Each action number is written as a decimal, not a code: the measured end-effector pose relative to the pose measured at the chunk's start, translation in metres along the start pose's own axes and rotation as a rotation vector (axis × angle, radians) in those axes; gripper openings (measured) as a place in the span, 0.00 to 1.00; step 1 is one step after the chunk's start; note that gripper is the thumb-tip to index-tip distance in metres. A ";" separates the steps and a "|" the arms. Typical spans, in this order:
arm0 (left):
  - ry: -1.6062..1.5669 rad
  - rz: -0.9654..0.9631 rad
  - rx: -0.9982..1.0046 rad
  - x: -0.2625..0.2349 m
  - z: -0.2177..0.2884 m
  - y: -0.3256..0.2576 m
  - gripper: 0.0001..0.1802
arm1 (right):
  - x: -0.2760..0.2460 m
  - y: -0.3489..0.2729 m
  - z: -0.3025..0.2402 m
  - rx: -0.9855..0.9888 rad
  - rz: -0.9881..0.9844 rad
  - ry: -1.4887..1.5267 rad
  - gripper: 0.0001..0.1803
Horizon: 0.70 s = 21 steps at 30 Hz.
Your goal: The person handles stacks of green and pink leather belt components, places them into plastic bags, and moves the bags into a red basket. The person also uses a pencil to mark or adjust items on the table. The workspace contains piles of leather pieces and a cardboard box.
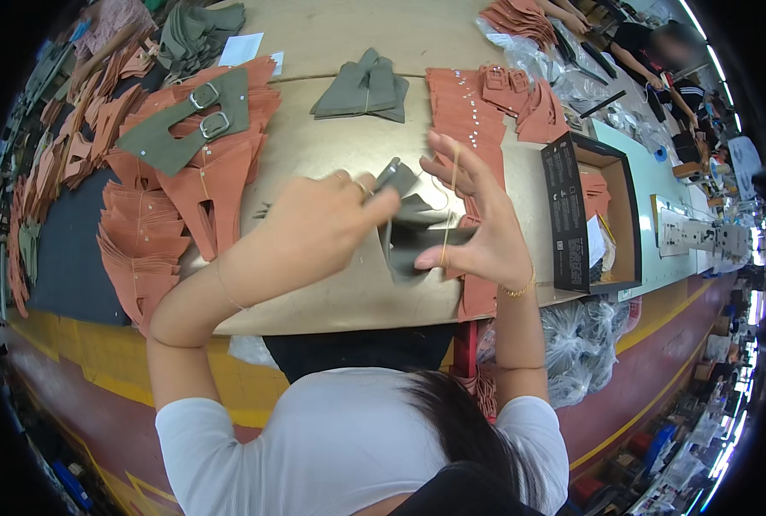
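Observation:
My left hand (327,219) is closed on a bundle of dark green leather pieces (413,241), blurred by motion, with a metal buckle near its top. A tan rubber band (449,206) is stretched between the thumb and fingers of my right hand (490,224), which is spread wide beside the bundle. The lower end of the bundle is close to my right thumb; whether they touch I cannot tell. Further back lies a stack of green leather pieces (361,90), held by a band. At the left, green buckled pieces (185,125) rest on orange leather pieces (220,176).
Right of my hands runs a long row of orange leather strips (465,112). Beyond it stands a black box (572,215) with orange pieces inside. Plastic bags (576,344) hang below the table (314,314). Other people work at the far left and far right.

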<state>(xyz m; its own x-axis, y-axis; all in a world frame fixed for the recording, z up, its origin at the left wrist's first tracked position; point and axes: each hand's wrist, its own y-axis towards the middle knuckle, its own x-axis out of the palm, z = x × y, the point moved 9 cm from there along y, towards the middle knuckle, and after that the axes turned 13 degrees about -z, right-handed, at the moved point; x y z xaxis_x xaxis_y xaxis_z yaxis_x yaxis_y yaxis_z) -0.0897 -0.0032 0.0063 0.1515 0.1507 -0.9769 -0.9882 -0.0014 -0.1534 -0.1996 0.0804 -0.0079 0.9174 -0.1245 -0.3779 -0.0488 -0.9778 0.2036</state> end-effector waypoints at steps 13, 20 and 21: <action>0.001 0.142 0.067 0.031 -0.006 0.004 0.16 | 0.042 -0.001 -0.010 0.000 -0.339 -0.492 0.63; -0.293 -0.020 -0.178 0.064 -0.038 0.028 0.20 | 0.045 0.015 0.003 0.054 -0.159 -0.364 0.54; -0.267 -0.067 -0.172 0.069 -0.032 0.031 0.21 | 0.037 0.018 0.014 0.118 -0.098 -0.202 0.53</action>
<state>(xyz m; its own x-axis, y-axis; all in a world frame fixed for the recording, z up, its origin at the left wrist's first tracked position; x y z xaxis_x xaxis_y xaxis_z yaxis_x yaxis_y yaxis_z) -0.1087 -0.0250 -0.0704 0.1815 0.4098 -0.8939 -0.9542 -0.1464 -0.2609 -0.1720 0.0561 -0.0305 0.8232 -0.0480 -0.5657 -0.0205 -0.9983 0.0548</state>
